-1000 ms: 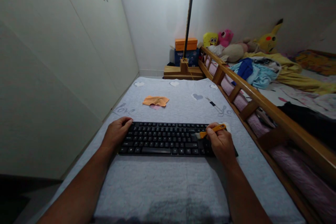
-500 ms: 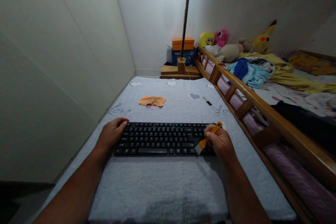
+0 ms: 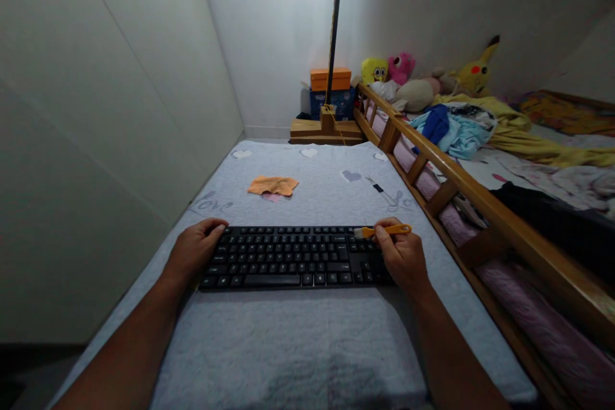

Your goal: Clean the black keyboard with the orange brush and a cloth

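Pale grey-blue cover [image 3: 288, 346] could ruck under sideways pressure, letting the black keyboard [image 3: 278, 259] lying flat on it skid; should the left hand [image 3: 192, 248], gripping its left end, slacken, it might twist; if the right hand [image 3: 404, 256], closed round the brush [image 3: 369, 232] at the upper right keys, pressed hard, bristles [image 3: 358, 233] might snag; one cover, one keyboard, two hands, one orange cloth [image 3: 273, 185], one slim tool [image 3: 378, 188], one brush.

1. The blue-grey cover [image 3: 269, 346] says "Love" [image 3: 210, 204] on the left.
2. On its right, I can read "Lo" [image 3: 401, 200].
3. Print on the black keyboard [image 3: 283, 257] and blue box [image 3: 344, 106] is too tiny to read.
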`<action>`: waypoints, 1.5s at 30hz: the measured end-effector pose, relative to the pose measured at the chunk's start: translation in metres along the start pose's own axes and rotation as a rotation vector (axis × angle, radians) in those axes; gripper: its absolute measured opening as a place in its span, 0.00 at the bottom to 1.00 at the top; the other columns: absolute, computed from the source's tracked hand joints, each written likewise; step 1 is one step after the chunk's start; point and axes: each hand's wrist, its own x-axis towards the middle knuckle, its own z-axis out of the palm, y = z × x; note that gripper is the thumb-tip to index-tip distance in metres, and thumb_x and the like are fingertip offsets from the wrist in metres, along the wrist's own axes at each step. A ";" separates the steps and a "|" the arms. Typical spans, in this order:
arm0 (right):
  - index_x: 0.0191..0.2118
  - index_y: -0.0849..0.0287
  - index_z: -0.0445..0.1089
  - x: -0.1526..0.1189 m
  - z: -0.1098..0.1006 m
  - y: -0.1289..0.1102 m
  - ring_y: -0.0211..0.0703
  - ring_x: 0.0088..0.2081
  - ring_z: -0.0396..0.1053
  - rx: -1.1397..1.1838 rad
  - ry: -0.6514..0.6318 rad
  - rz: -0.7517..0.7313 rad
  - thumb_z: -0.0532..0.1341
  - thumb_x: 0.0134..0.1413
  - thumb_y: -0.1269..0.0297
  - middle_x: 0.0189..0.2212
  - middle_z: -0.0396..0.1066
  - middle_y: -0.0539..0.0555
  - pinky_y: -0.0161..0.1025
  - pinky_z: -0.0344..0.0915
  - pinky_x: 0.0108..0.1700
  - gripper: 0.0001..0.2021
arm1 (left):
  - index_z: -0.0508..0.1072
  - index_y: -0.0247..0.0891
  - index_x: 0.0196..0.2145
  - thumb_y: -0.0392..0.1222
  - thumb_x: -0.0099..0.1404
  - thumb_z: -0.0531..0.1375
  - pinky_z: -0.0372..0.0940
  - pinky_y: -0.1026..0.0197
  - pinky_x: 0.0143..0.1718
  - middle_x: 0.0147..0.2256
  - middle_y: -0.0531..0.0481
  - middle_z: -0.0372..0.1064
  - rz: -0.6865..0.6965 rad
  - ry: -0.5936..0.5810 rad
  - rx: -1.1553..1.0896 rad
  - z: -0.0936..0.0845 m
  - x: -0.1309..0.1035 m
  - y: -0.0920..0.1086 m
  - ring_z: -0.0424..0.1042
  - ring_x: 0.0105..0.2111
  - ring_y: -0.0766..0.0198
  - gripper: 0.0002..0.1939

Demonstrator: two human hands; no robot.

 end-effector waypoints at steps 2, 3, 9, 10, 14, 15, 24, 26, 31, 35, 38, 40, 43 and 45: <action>0.33 0.56 0.69 -0.002 0.003 0.002 0.44 0.30 0.71 -0.026 -0.010 -0.019 0.53 0.65 0.58 0.25 0.71 0.50 0.38 0.63 0.36 0.12 | 0.79 0.41 0.37 0.54 0.58 0.56 0.68 0.57 0.42 0.37 0.47 0.79 -0.005 0.010 0.002 0.000 0.000 0.002 0.76 0.38 0.51 0.19; 0.33 0.56 0.69 -0.002 0.003 0.003 0.44 0.30 0.71 -0.039 -0.017 -0.029 0.53 0.65 0.59 0.25 0.71 0.50 0.38 0.62 0.36 0.12 | 0.79 0.41 0.37 0.54 0.58 0.56 0.68 0.57 0.42 0.37 0.47 0.79 -0.006 0.015 0.006 0.000 0.000 0.002 0.76 0.38 0.51 0.19; 0.28 0.56 0.67 -0.004 -0.002 0.003 0.43 0.26 0.68 -0.028 -0.046 -0.025 0.53 0.62 0.60 0.21 0.68 0.48 0.37 0.60 0.31 0.12 | 0.79 0.43 0.35 0.55 0.57 0.56 0.68 0.56 0.43 0.36 0.48 0.80 -0.013 0.021 0.020 -0.001 0.000 0.004 0.76 0.38 0.51 0.18; 0.28 0.56 0.67 -0.005 -0.003 0.003 0.42 0.26 0.67 -0.004 -0.035 -0.013 0.53 0.61 0.60 0.20 0.67 0.48 0.37 0.60 0.30 0.12 | 0.79 0.43 0.35 0.55 0.57 0.56 0.68 0.56 0.43 0.36 0.48 0.80 -0.013 0.024 0.021 -0.001 0.000 0.004 0.76 0.37 0.51 0.18; 0.30 0.56 0.68 -0.007 -0.002 0.004 0.42 0.25 0.67 0.076 0.027 0.037 0.53 0.63 0.58 0.20 0.66 0.47 0.37 0.61 0.30 0.13 | 0.79 0.43 0.35 0.55 0.57 0.56 0.68 0.56 0.43 0.36 0.48 0.80 -0.003 0.032 0.022 -0.001 0.000 0.004 0.76 0.37 0.51 0.18; 0.31 0.56 0.69 -0.008 -0.001 0.005 0.42 0.25 0.67 0.081 0.031 0.044 0.53 0.63 0.57 0.21 0.67 0.48 0.37 0.61 0.30 0.13 | 0.79 0.43 0.35 0.55 0.57 0.56 0.68 0.56 0.43 0.36 0.48 0.80 0.001 0.031 0.020 -0.001 0.000 0.003 0.76 0.38 0.51 0.18; 0.29 0.56 0.68 -0.007 0.000 0.007 0.42 0.24 0.67 0.060 -0.057 0.045 0.54 0.61 0.59 0.19 0.66 0.48 0.36 0.60 0.29 0.13 | 0.79 0.42 0.37 0.55 0.58 0.56 0.68 0.56 0.42 0.36 0.47 0.80 0.007 0.019 0.021 0.000 0.001 0.001 0.76 0.37 0.51 0.19; 0.28 0.56 0.68 -0.007 -0.002 0.008 0.40 0.22 0.64 0.143 -0.063 0.090 0.54 0.60 0.59 0.17 0.63 0.47 0.36 0.58 0.26 0.12 | 0.79 0.43 0.36 0.55 0.57 0.56 0.68 0.56 0.41 0.35 0.47 0.80 0.001 0.019 0.017 -0.001 0.001 0.002 0.76 0.36 0.51 0.18; 0.31 0.57 0.69 -0.007 -0.003 0.014 0.41 0.23 0.65 0.226 0.054 0.143 0.55 0.61 0.57 0.20 0.66 0.47 0.36 0.60 0.28 0.12 | 0.79 0.43 0.34 0.55 0.56 0.56 0.68 0.56 0.40 0.34 0.48 0.79 -0.011 0.020 0.019 -0.002 0.000 0.006 0.76 0.36 0.51 0.18; 0.35 0.57 0.70 -0.005 -0.002 0.012 0.43 0.28 0.69 0.111 0.112 0.120 0.55 0.63 0.55 0.24 0.70 0.49 0.37 0.63 0.34 0.12 | 0.79 0.44 0.35 0.55 0.57 0.56 0.68 0.55 0.41 0.35 0.48 0.79 -0.010 0.007 0.013 -0.001 0.001 0.003 0.76 0.37 0.50 0.18; 0.36 0.57 0.70 -0.004 -0.001 0.011 0.43 0.31 0.70 0.040 0.098 0.088 0.53 0.65 0.56 0.26 0.71 0.50 0.38 0.63 0.36 0.13 | 0.79 0.44 0.36 0.55 0.57 0.56 0.67 0.55 0.41 0.36 0.47 0.79 -0.002 -0.003 0.015 -0.001 0.001 0.002 0.76 0.38 0.50 0.18; 0.35 0.57 0.69 -0.004 -0.001 0.011 0.44 0.30 0.70 0.008 0.071 0.068 0.53 0.64 0.57 0.25 0.71 0.50 0.38 0.63 0.36 0.13 | 0.79 0.43 0.36 0.56 0.57 0.56 0.67 0.55 0.42 0.37 0.47 0.79 -0.004 -0.005 0.013 -0.002 0.001 0.002 0.76 0.38 0.50 0.18; 0.31 0.56 0.68 -0.004 -0.003 0.012 0.43 0.27 0.68 -0.020 0.040 0.054 0.52 0.63 0.57 0.22 0.67 0.48 0.37 0.61 0.33 0.13 | 0.79 0.43 0.36 0.55 0.57 0.56 0.67 0.56 0.41 0.37 0.47 0.79 -0.010 -0.001 0.010 -0.002 0.000 0.002 0.76 0.38 0.50 0.18; 0.29 0.56 0.67 -0.006 -0.005 0.013 0.42 0.25 0.66 -0.015 0.048 0.057 0.52 0.62 0.58 0.20 0.64 0.47 0.37 0.60 0.31 0.13 | 0.79 0.43 0.36 0.55 0.57 0.56 0.67 0.56 0.40 0.36 0.47 0.79 -0.010 -0.002 0.009 -0.002 0.000 0.002 0.76 0.38 0.50 0.18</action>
